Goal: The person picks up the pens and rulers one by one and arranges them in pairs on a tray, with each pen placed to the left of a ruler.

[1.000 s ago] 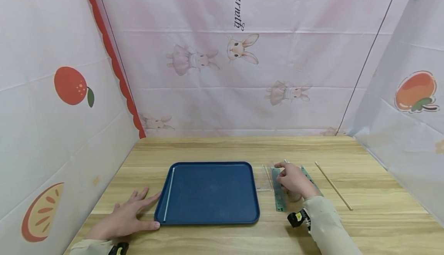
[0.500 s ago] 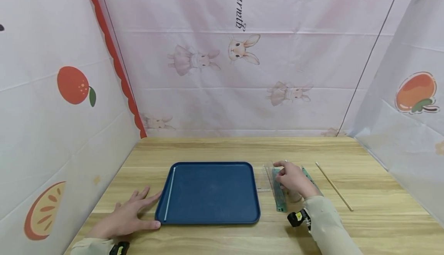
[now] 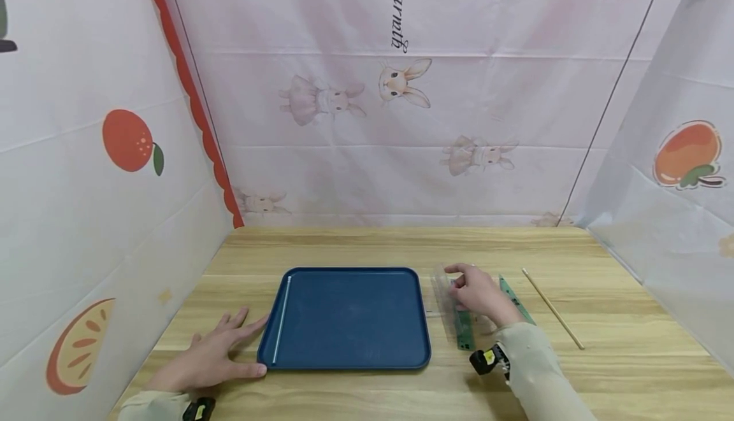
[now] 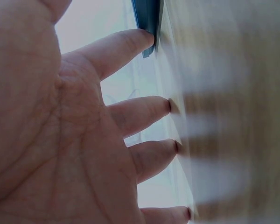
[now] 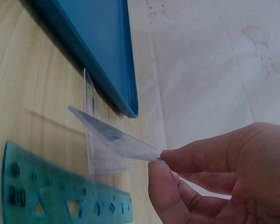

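My right hand (image 3: 478,293) pinches a clear plastic ruler (image 5: 116,137) by its end, between thumb and forefinger. The ruler is tilted above the table, near a green ruler (image 5: 60,186) that lies flat. Beside the tray, a clear set square (image 5: 107,165) lies on the wood, partly behind the held ruler. My left hand (image 3: 209,357) rests with fingers spread at the left of the blue tray (image 3: 355,319), its thumb touching the near left corner. A thin silvery pencil-like stick (image 3: 281,319) lies along the tray's left side.
Right of my right hand lies another green piece (image 3: 516,300), partly covered by the sleeve. Farther right is a thin golden pencil-like stick (image 3: 553,309). Printed cloth walls (image 3: 367,179) enclose the wooden table (image 3: 344,395) at the back and both sides.
My right hand has lifted the clear ruler and shifted slightly left with it, off the green ruler and toward the tray. The left hand stays in place.
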### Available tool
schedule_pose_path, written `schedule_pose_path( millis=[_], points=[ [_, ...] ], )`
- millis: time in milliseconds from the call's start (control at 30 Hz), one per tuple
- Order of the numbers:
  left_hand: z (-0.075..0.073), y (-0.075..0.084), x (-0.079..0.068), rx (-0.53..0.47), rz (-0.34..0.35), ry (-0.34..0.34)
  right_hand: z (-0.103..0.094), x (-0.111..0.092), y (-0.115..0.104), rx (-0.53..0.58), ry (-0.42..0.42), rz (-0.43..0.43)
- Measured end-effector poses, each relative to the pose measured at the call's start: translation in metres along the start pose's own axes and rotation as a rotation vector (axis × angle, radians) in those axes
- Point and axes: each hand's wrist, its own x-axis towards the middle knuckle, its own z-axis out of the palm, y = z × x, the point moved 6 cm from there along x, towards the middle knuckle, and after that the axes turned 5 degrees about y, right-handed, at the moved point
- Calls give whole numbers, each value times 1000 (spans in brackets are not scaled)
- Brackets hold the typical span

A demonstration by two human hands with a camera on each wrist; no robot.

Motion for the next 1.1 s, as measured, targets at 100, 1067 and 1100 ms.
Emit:
schedule_pose_path(
  millis=[100, 1067, 1100],
  points=[
    [0, 0, 0, -4, -3, 1, 3, 1, -5, 20, -10, -4],
    [2, 0, 2, 20, -16, 10, 71, 12, -65, 176, -81, -90],
    [2, 0, 2, 19, -16, 8, 73, 12, -67, 180, -85, -95]
  ],
)
